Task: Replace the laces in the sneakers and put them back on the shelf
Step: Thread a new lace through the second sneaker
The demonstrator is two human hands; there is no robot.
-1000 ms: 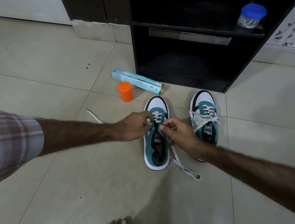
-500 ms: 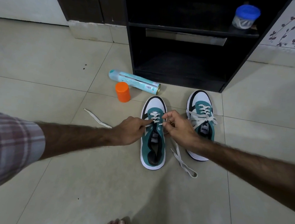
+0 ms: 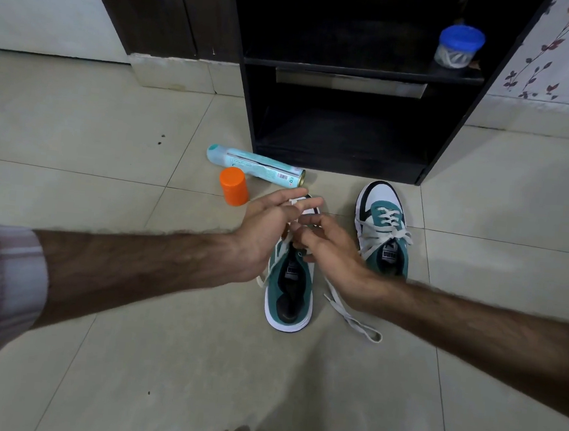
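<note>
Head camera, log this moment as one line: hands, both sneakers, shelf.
left hand: holding lace | right hand: at eyelets, grip unclear | left sneaker: part-laced | right sneaker: laced, on floor | shelf: no sneakers

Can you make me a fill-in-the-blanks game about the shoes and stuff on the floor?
1. The cap standing beside the spray can is colored ____.
2. The spray can is lying on its ____.
3. The jar on the shelf has a ____ lid.
4. Both hands work over the ____ sneaker, while the other sneaker is already laced.

Missing words: orange; side; blue; left
</note>
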